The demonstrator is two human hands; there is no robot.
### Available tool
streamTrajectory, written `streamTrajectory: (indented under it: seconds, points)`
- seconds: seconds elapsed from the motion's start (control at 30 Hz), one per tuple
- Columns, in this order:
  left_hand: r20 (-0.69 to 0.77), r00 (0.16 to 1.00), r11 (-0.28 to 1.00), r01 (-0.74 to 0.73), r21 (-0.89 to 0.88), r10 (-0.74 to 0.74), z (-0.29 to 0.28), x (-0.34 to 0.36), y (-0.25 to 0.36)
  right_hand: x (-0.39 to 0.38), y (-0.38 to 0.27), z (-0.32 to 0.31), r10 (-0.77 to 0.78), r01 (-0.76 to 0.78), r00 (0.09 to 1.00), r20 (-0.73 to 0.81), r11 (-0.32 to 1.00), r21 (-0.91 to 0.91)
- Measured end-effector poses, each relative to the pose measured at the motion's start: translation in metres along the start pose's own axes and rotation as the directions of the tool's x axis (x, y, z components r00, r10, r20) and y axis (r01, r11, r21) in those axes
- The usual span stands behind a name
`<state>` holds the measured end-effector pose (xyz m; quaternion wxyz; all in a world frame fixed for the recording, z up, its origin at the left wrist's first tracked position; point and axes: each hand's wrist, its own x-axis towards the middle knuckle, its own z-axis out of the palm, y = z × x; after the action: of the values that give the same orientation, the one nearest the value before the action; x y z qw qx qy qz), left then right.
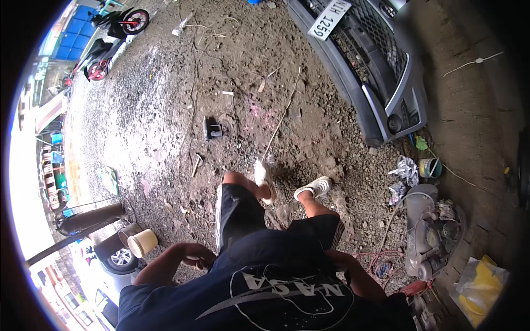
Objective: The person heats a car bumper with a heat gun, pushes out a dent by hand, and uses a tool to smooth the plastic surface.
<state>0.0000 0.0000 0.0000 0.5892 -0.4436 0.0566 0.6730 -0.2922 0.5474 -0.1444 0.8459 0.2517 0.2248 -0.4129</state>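
Gravel shifts underfoot as we walk, our left hand [194, 255] loosely curled and holding nothing, our right hand hidden behind the hip, grip untellable. Ahead of the left hand lies a dark metal part [212, 129]; loose stones and a thin stick [281, 116] could trip us.

two parked scooters [113, 38], one car bumper [381, 83], two white shoes [312, 187], one cream cup [142, 243]

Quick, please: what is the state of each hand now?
Left hand: loosely curled at the hip, holds nothing visible.
Right hand: hidden behind the shirt; cannot tell.
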Motion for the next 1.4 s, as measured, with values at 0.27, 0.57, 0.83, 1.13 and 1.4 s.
streamTrajectory:
  seconds: [0.27,0.57,0.83,1.13,1.4]
  points:
    - [-0.358,0.89,0.924,0.352,0.15,-0.281,-0.085,-0.015,0.207,0.113,-0.177,-0.048,-0.216,0.113,0.896,-0.387,0.956,-0.272]
    - [-0.817,0.194,0.588,0.606,0.535,0.543,-0.358,0.042,0.49,0.208,-0.335,-0.225,-0.525,-0.313,0.617,-0.587,0.52,-0.794]
    - [-0.481,-0.264,0.541,0.536,0.648,0.836,-0.41,0.064,0.77,0.276,-0.475,-0.298,-0.624,-0.428,0.549,-0.557,0.363,-0.828]
    - [-0.49,-0.269,0.559,0.406,0.723,0.829,-0.482,0.104,0.932,0.258,-0.493,-0.305,-0.617,-0.517,0.386,-0.685,0.47,-0.715]
    - [-0.368,-0.409,0.493,0.261,0.83,0.835,-0.537,0.124,0.968,0.284,-0.466,-0.276,-0.487,-0.598,0.506,-0.713,0.397,-0.696]
